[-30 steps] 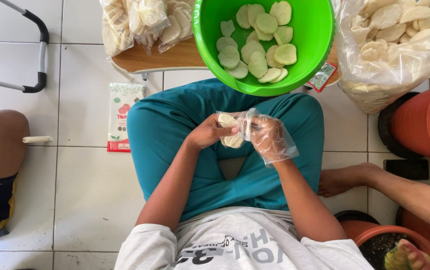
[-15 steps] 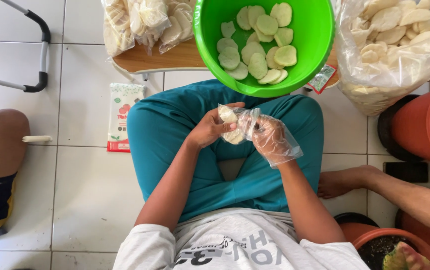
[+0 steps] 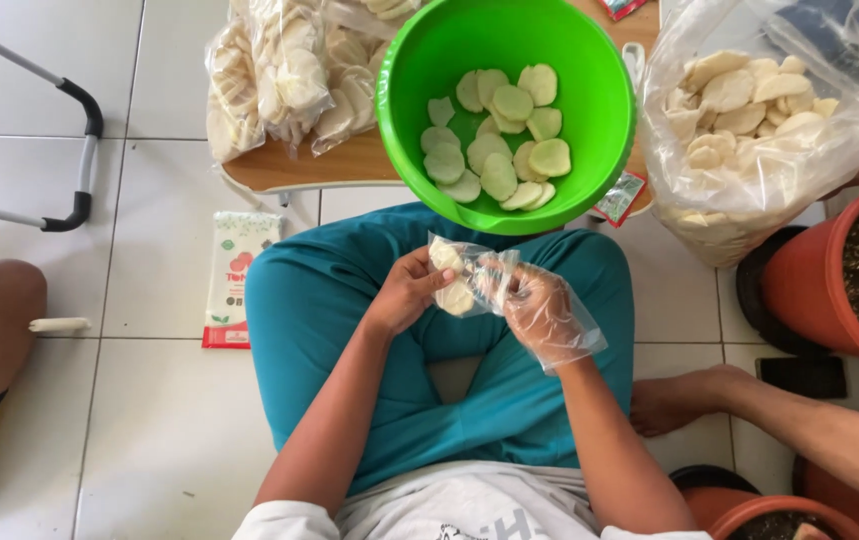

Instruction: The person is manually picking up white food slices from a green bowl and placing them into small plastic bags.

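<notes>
Small bag (image 3: 461,275): thin clear plastic, crinkled and shiny, held over the person's lap between both hands, just below the green bowl's near edge
In the bag: a few pale, flat, roundish crackers (image 3: 452,296) with a dry, matte face; how many I cannot tell
Left hand (image 3: 404,292): bare, fingers curled shut around the bag's left side, thumb lying across the top of it
Right hand (image 3: 541,310): inside a loose, wrinkled see-through plastic glove, fingers bent and pinched on the bag's right edge
Green bowl (image 3: 599,100): smooth, glossy plastic, round and deep, resting on the low table's front edge; more of the same pale oval discs lie overlapping on its bottom
Low table (image 3: 294,165): wood-coloured top with a rounded rim, standing just beyond the knees
Packed bags (image 3: 284,75): clear bags stuffed with the crackers, piled on the table left of the bowl
Big bag (image 3: 759,130): large, floppy clear sack to the right of the bowl, heaped with the crackers
Trousers (image 3: 319,300): teal cloth, legs crossed on white floor tiles
Flat packet (image 3: 234,275): white with a red strip, lying on the tiles by the left knee
Pot (image 3: 809,285): orange-brown and round, dark soil inside, at the right
</notes>
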